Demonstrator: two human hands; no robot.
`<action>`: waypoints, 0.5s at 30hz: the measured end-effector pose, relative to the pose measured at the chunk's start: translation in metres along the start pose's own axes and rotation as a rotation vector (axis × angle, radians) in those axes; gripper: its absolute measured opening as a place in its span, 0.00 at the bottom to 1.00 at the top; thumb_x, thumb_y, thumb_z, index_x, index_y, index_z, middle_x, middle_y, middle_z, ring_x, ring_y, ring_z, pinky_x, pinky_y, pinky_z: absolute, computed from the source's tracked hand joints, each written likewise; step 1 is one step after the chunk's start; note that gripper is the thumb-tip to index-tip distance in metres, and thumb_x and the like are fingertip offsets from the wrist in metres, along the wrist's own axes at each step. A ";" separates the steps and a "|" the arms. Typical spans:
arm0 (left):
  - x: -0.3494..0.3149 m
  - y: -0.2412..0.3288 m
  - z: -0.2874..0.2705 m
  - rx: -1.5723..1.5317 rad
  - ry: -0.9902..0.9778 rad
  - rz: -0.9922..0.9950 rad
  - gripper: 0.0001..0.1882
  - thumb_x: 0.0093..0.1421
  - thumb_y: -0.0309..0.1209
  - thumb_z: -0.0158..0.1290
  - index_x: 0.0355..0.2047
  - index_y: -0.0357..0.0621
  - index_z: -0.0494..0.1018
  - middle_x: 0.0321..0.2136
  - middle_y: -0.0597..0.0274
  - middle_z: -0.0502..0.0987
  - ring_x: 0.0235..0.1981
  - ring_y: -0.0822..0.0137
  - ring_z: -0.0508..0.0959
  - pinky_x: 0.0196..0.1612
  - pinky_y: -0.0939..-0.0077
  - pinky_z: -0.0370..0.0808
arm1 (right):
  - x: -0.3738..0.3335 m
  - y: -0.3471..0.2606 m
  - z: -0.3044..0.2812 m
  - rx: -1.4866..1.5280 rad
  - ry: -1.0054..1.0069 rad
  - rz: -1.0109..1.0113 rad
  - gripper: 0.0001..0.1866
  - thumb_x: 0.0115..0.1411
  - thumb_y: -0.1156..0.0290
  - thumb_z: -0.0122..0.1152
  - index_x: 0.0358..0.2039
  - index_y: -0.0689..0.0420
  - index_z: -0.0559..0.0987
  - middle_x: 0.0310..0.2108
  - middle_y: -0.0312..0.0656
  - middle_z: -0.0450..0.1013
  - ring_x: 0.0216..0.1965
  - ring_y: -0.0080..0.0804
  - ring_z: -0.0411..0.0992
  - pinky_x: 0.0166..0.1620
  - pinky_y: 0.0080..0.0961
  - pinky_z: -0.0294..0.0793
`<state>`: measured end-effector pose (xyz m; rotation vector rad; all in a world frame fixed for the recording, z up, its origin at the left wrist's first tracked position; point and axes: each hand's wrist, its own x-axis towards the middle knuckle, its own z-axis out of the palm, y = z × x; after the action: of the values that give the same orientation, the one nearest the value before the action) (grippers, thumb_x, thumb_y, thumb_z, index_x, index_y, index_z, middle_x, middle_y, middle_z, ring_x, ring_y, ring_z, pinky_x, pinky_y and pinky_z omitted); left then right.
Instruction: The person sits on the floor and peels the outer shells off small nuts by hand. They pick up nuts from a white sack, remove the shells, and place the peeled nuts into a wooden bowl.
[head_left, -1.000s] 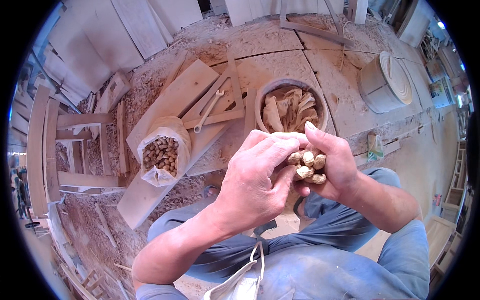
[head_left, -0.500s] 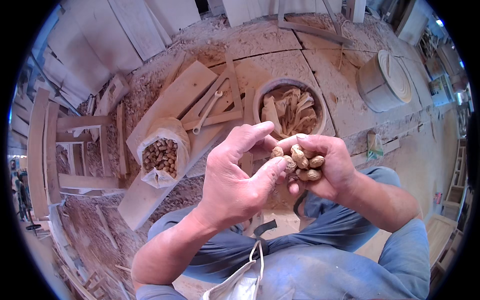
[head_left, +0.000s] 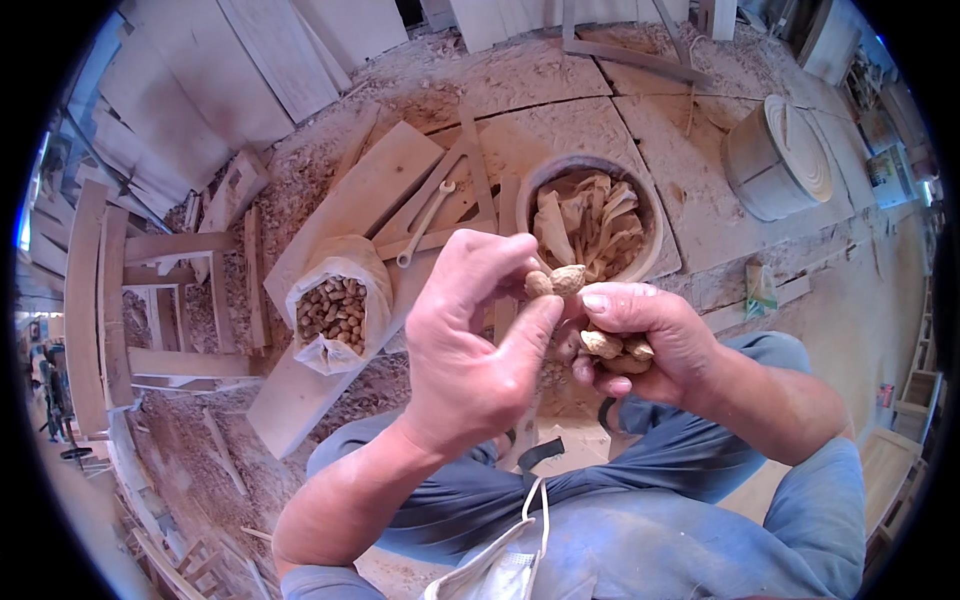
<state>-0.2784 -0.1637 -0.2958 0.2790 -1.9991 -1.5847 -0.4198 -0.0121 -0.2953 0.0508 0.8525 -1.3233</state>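
Between thumb and forefinger, my left hand (head_left: 480, 350) pinches an unshelled peanut (head_left: 567, 279); whether a second one is pinched with it I cannot tell. My right hand (head_left: 665, 340) is curled close beside it, its thumb on top. Several more unshelled peanuts (head_left: 615, 350) lie in that palm, partly covered by the thumb and fingers. To the left, a white bag (head_left: 372, 300) with a rolled-open mouth holds many peanuts (head_left: 332, 310). Just beyond my hands stands a round bucket (head_left: 655, 240) with crumpled brown paper or plastic (head_left: 590, 225) inside.
Under the bag lies a wooden board (head_left: 290, 410). A wrench (head_left: 425, 225) rests on wooden pieces beyond it. A wooden frame (head_left: 175, 300) stands left, a lidded tub (head_left: 780, 160) at the far right. A small packet (head_left: 760, 290) lies on the dusty floor.
My left hand has lifted a peanut up from the right hand's palm. The right thumb has come down over the remaining peanuts, and its fingers have curled in more.
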 end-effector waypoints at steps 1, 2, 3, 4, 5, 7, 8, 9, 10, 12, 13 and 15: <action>0.000 0.002 0.000 0.158 -0.030 0.048 0.21 0.55 0.13 0.59 0.50 0.31 0.71 0.43 0.56 0.71 0.42 0.70 0.74 0.46 0.78 0.73 | -0.002 -0.001 0.003 -0.003 0.023 -0.014 0.17 0.68 0.61 0.57 0.47 0.62 0.75 0.34 0.44 0.75 0.30 0.30 0.75 0.22 0.18 0.68; 0.001 0.000 0.001 0.219 -0.047 0.146 0.23 0.53 0.13 0.60 0.50 0.32 0.72 0.42 0.54 0.71 0.41 0.66 0.75 0.45 0.76 0.74 | -0.001 -0.001 0.003 0.009 0.015 -0.023 0.17 0.68 0.61 0.56 0.47 0.62 0.75 0.34 0.43 0.75 0.30 0.29 0.75 0.22 0.17 0.67; -0.001 0.002 0.003 0.258 -0.059 0.191 0.23 0.52 0.13 0.60 0.50 0.33 0.72 0.42 0.53 0.72 0.41 0.64 0.75 0.45 0.75 0.74 | -0.002 -0.001 0.003 0.021 0.007 -0.030 0.17 0.69 0.60 0.56 0.47 0.62 0.75 0.34 0.43 0.74 0.30 0.29 0.74 0.22 0.17 0.67; -0.002 0.004 0.005 0.297 -0.070 0.237 0.24 0.51 0.13 0.60 0.50 0.34 0.72 0.42 0.51 0.72 0.40 0.62 0.75 0.45 0.74 0.74 | -0.003 0.000 0.003 0.033 0.000 -0.036 0.17 0.69 0.60 0.55 0.46 0.61 0.75 0.34 0.43 0.74 0.30 0.28 0.74 0.22 0.16 0.66; -0.004 0.003 0.007 0.321 -0.080 0.252 0.24 0.50 0.13 0.61 0.50 0.34 0.73 0.41 0.51 0.72 0.40 0.60 0.74 0.44 0.72 0.74 | -0.004 0.000 0.003 0.019 0.008 -0.043 0.16 0.69 0.60 0.55 0.46 0.61 0.74 0.34 0.42 0.74 0.29 0.27 0.74 0.21 0.16 0.66; -0.003 0.000 0.009 0.373 -0.100 0.291 0.25 0.49 0.14 0.61 0.49 0.35 0.73 0.40 0.51 0.73 0.40 0.58 0.74 0.44 0.69 0.73 | -0.004 -0.001 0.003 -0.011 0.019 -0.064 0.16 0.69 0.59 0.53 0.46 0.60 0.74 0.34 0.42 0.74 0.28 0.27 0.74 0.21 0.17 0.66; -0.002 0.000 0.008 0.369 -0.101 0.286 0.25 0.48 0.14 0.61 0.49 0.35 0.73 0.39 0.52 0.73 0.40 0.57 0.74 0.44 0.68 0.73 | -0.003 -0.001 0.002 -0.011 0.020 -0.060 0.16 0.69 0.59 0.53 0.46 0.60 0.74 0.34 0.42 0.74 0.28 0.26 0.74 0.21 0.16 0.66; 0.000 0.001 0.008 0.366 -0.101 0.280 0.25 0.48 0.14 0.62 0.49 0.35 0.73 0.38 0.52 0.74 0.40 0.57 0.73 0.44 0.67 0.73 | -0.002 0.000 -0.001 -0.013 0.020 -0.053 0.16 0.70 0.59 0.53 0.46 0.60 0.74 0.34 0.42 0.74 0.28 0.26 0.74 0.20 0.16 0.66; 0.001 0.001 0.007 0.362 -0.100 0.273 0.25 0.47 0.14 0.62 0.48 0.35 0.74 0.38 0.53 0.74 0.40 0.56 0.73 0.43 0.66 0.73 | -0.001 0.001 -0.002 -0.014 0.020 -0.046 0.16 0.70 0.59 0.53 0.47 0.60 0.74 0.34 0.42 0.74 0.27 0.26 0.74 0.20 0.16 0.66; 0.002 0.002 0.007 0.386 -0.101 0.273 0.26 0.46 0.15 0.62 0.48 0.36 0.74 0.36 0.54 0.74 0.39 0.55 0.73 0.43 0.65 0.72 | -0.002 -0.001 0.000 -0.012 0.017 -0.052 0.16 0.70 0.59 0.53 0.47 0.60 0.74 0.34 0.42 0.74 0.27 0.26 0.74 0.20 0.16 0.67; 0.003 0.002 0.007 0.397 -0.101 0.272 0.26 0.46 0.15 0.62 0.48 0.36 0.74 0.35 0.55 0.75 0.39 0.55 0.73 0.42 0.64 0.72 | -0.002 -0.002 0.001 -0.010 0.016 -0.056 0.16 0.70 0.60 0.53 0.47 0.60 0.74 0.34 0.42 0.75 0.27 0.26 0.74 0.20 0.16 0.67; 0.001 0.003 0.009 0.404 -0.087 0.276 0.25 0.46 0.15 0.61 0.48 0.37 0.75 0.35 0.55 0.75 0.39 0.54 0.73 0.42 0.62 0.73 | -0.001 0.001 0.003 0.012 -0.020 -0.032 0.15 0.70 0.60 0.52 0.47 0.59 0.74 0.34 0.41 0.75 0.27 0.26 0.74 0.20 0.16 0.68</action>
<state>-0.2838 -0.1556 -0.2943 0.0803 -2.3029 -1.0346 -0.4176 -0.0124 -0.2929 0.0336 0.8319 -1.3573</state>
